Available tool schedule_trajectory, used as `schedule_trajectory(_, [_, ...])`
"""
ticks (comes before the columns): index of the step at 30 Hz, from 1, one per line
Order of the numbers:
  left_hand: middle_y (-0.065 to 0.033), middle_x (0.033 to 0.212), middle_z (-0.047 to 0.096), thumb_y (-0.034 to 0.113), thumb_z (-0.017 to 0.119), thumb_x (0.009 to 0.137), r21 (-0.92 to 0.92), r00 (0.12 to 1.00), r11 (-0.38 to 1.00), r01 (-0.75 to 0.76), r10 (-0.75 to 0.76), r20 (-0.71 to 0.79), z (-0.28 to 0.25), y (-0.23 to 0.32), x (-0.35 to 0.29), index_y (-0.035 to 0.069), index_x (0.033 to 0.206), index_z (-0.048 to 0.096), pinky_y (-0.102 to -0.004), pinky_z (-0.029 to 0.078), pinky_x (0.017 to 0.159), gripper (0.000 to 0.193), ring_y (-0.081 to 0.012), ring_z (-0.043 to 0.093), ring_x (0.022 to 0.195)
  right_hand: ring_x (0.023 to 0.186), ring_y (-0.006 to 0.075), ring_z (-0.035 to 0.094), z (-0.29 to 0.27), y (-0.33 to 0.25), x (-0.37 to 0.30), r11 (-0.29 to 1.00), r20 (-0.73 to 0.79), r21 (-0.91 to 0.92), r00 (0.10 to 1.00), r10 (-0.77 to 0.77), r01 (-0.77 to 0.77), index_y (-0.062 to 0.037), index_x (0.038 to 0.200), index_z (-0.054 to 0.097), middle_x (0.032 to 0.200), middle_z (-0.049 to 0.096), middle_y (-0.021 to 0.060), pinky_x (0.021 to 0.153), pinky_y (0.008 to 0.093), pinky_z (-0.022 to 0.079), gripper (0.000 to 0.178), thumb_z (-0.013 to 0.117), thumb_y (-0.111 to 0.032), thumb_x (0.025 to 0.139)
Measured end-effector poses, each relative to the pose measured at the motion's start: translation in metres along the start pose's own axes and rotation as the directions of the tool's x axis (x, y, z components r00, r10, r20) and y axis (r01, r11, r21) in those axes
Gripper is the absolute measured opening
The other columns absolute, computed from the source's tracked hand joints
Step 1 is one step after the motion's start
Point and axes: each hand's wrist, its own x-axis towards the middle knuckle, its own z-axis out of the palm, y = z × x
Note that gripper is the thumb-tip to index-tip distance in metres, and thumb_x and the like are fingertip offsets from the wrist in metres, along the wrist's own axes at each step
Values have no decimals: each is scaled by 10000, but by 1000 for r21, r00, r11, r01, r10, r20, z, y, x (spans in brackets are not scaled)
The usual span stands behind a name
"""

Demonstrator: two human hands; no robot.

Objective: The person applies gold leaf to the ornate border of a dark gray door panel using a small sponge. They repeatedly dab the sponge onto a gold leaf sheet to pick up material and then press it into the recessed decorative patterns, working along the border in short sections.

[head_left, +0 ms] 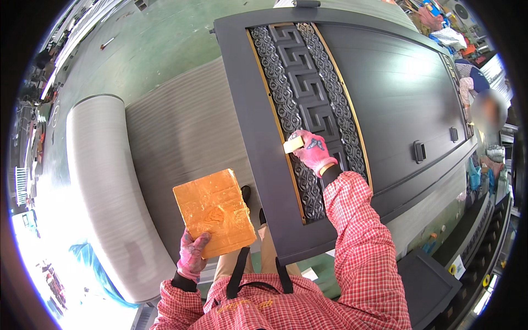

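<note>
A large dark grey door panel (385,93) lies flat before me, with a carved ornamental strip (308,104) edged in gold running along its left part. My right hand (314,152), in a pink glove, presses a small pale block (293,144) against the gold edge of that strip. My left hand (192,254), also in a pink glove, holds up a flat board (215,212) coated in orange-gold paint, beside the panel's near left edge. Red checked sleeves cover both forearms.
A pale ribbed panel with a rounded end (110,181) lies to the left of the door panel on the green floor (148,38). Another person (484,110) stands at the far right by the panel's edge. Two small dark handles (419,151) sit on the door's right side.
</note>
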Motion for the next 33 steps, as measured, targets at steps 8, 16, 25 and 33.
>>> schedule_trajectory(8, [-63, 1190, 597, 27, 643, 881, -17, 1000, 1000, -12, 12, 14, -3, -4, -9, 60, 1301, 476, -374, 519, 903, 453, -195, 602, 1060, 865, 194, 660, 4, 12, -23, 998, 5, -62, 1000, -29, 30, -56, 1045, 631, 935, 679, 83, 800, 291, 516, 370, 671, 59, 695])
schedule_trajectory(16, [-61, 1190, 597, 52, 648, 885, -10, 999, 1000, -26, 27, 29, -4, -12, -21, 61, 1302, 476, -373, 516, 907, 451, -195, 602, 1060, 886, 331, 659, 1, 14, -56, 992, 17, -113, 999, -49, 50, -97, 992, 643, 946, 686, 128, 795, 361, 526, 294, 695, -26, 711])
schedule_trajectory(25, [-60, 1195, 590, 81, 658, 885, 8, 998, 999, -52, 52, 44, -5, -19, -35, 53, 1311, 460, -372, 502, 924, 471, -191, 593, 1074, 885, 348, 653, 2, 21, -94, 986, 40, -161, 998, -43, 49, -102, 995, 645, 935, 681, 149, 803, 379, 522, 299, 688, -38, 706])
schedule_trajectory(33, [-65, 1191, 595, 55, 651, 878, -3, 996, 997, -71, 72, 49, 0, -23, -45, 52, 1302, 468, -372, 518, 908, 462, -198, 604, 1056, 861, 351, 654, -1, 21, -131, 964, 89, -256, 995, -51, 72, -100, 992, 645, 921, 683, 134, 786, 397, 516, 292, 707, -74, 708])
